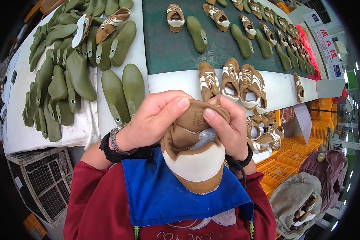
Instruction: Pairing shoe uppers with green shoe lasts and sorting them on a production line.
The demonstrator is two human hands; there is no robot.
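Pinching the tongue [197, 117] of a brown-and-white shoe [194, 164] with both hands, on the near side of the green mat [168, 52].

The left hand [158, 116] presses its thumb on the tongue's left side, and the right hand [231, 126] presses its thumb toward the right side; the fingers behind are mostly hidden, so I cannot tell exactly how they curl. The shoe is held with its heel low, over the blue apron [152, 200]. Along the mat's near edge runs a white strip [174, 84], where a group of brown shoes [231, 78] stands. Two green lasts [113, 96] lie to the near left of the mat, leaving a gap between them and that group. Yellow crates [277, 172] are at the mat's near right.
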